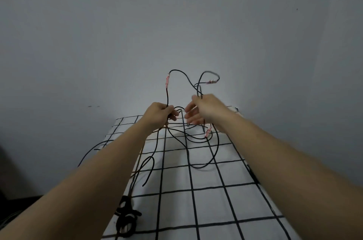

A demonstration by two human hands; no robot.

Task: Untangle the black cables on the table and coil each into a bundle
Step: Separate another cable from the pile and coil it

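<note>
Where the left hand (159,114) grips, the cable (167,98) rises upright.

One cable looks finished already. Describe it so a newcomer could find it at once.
Start at the table covered in white cloth with a black grid. On its near left edge lies the coiled bundle. Unlike the loose cables sprawled farther back, it is wound into tight black loops.

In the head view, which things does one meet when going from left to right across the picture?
Hanging cable → coiled bundle → left hand, gripping the tangled cables → right hand, pinching them.
</note>
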